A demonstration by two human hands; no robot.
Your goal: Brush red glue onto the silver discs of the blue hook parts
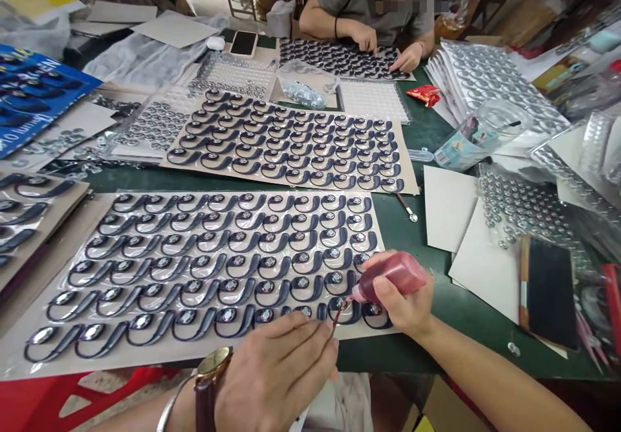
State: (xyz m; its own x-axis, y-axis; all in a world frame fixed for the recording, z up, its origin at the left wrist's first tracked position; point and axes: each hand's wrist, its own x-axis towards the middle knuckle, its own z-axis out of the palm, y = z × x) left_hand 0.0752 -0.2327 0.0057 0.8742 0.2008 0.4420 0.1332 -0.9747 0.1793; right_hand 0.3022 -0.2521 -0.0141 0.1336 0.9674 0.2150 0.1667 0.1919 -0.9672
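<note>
My right hand (407, 299) is closed around a small squeeze bottle (395, 273) of red liquid, its nozzle tilted down to the left. Just below the nozzle is a silvery round gem on the card's right front corner. My left hand (286, 361), wearing a watch, lies over the front edge with its fingers pressed together. A thin dark-red stick (336, 315) shows at those fingertips; its lower end is hidden. Under both hands lies a plastic-covered card (160, 260) bearing rows of dark curled bands, each with a round shiny gem.
A second card of bands (291, 147) lies behind. Across the table, a person's hands (407, 57) rest on another card (334, 60). At right are a plastic jar (480, 134), a sheet of gems (528, 205) and a dark phone (550, 293). A short stick (406, 207) lies on the green tabletop.
</note>
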